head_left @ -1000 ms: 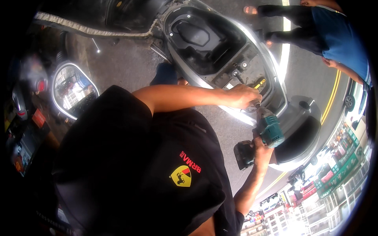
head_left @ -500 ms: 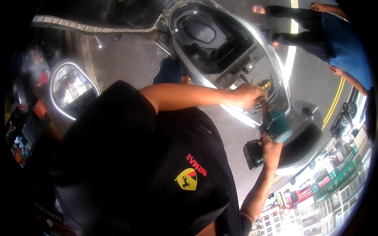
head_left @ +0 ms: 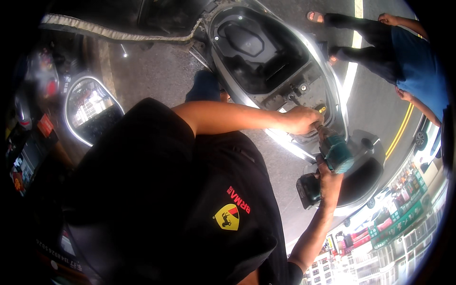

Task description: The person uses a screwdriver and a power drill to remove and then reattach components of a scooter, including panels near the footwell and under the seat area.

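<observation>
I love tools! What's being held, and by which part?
The right grip holds the teal cordless power driver by its handle; whether the left grip holds its nose is unclear.

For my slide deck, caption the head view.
Right hand holding a teal power tool, left hand at its nose, over an opened scooter.

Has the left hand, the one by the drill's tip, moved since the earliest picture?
Yes, slightly: judged against the round silver fitting on the scooter, the left hand now appears closer to it, shifted toward the open storage bin.
</observation>
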`<state>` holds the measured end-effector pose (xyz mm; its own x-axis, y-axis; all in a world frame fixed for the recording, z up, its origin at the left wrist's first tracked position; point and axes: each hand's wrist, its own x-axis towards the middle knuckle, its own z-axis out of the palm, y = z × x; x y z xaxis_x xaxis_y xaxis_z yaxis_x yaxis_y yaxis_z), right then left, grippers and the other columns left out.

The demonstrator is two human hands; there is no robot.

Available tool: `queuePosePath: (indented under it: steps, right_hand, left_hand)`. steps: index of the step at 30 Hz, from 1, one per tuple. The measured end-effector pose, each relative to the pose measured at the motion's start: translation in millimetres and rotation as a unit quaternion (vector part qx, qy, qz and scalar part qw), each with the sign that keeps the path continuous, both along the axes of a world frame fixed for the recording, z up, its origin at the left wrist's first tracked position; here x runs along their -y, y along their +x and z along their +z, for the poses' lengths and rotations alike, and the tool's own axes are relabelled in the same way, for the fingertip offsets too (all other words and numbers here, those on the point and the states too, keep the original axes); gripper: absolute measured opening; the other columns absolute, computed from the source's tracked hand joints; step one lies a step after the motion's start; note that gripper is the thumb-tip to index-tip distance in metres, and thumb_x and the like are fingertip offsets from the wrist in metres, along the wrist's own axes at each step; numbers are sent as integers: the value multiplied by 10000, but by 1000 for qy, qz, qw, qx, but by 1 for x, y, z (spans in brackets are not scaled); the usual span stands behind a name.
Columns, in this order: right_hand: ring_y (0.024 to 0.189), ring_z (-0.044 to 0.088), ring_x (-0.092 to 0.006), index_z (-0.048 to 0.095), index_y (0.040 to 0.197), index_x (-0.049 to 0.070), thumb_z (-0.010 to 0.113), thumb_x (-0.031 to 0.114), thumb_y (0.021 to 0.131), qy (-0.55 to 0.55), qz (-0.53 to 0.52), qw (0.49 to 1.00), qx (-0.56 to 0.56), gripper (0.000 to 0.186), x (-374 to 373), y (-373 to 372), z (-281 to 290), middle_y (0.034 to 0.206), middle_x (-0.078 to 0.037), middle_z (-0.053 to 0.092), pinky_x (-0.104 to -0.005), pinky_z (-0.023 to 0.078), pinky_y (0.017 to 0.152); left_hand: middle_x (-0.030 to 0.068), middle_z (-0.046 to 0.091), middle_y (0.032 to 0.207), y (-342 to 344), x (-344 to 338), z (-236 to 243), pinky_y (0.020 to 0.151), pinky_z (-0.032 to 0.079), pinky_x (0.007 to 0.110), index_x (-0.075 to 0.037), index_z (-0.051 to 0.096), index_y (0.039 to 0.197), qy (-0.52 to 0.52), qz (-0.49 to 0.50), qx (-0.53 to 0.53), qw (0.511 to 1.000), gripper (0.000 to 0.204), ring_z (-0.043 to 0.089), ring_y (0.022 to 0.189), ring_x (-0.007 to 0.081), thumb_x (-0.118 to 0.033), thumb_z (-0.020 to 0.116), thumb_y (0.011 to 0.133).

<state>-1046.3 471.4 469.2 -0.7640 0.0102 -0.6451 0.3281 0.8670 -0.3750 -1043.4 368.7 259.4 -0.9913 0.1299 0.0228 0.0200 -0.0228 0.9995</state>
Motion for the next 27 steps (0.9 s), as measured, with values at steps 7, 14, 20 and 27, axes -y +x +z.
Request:
queuePosePath:
  steps: [7, 14, 20, 27]
  right_hand:
    - [637, 540, -116, 590, 1021, -5, 645, 80, 794, 14, 62, 998, -13, 248, -3, -5, -1, 755, -45, 590, -278, 456, 573]
    - [686, 562, -100, 553, 1103, -1, 624, 64, 808, -46, 156, 982, -101, 311, -25, 2, 10, 845, -47, 592, -245, 470, 569]
    - [613, 524, -96, 554, 1108, -10, 638, 89, 852, -46, 31, 995, -85, 287, -1, -19, 2, 855, -40, 594, -236, 421, 531]
    - [575, 504, -79, 552, 1098, -20, 651, 91, 839, -48, -12, 998, -45, 299, 1, -26, 0, 842, -41, 594, -213, 418, 491]
  left_hand:
    - [112, 627, 927, 4, 7, 0, 808, 459, 428, -82, 587, 952, 14, 1, 29, 999, 207, 613, 953, 322, -21, 603, 755]
    - [101, 625, 922, 3, 10, 33, 767, 474, 417, -79, 584, 932, 10, 53, -11, 998, 212, 619, 923, 306, 12, 601, 742]
    - [145, 645, 935, -46, 8, 15, 788, 485, 419, -56, 606, 977, -5, 45, -44, 998, 274, 622, 940, 334, 14, 602, 713]
    - [184, 645, 999, -45, -5, 4, 840, 475, 438, -37, 612, 1093, -34, 27, -4, 999, 373, 607, 982, 369, -2, 581, 723]
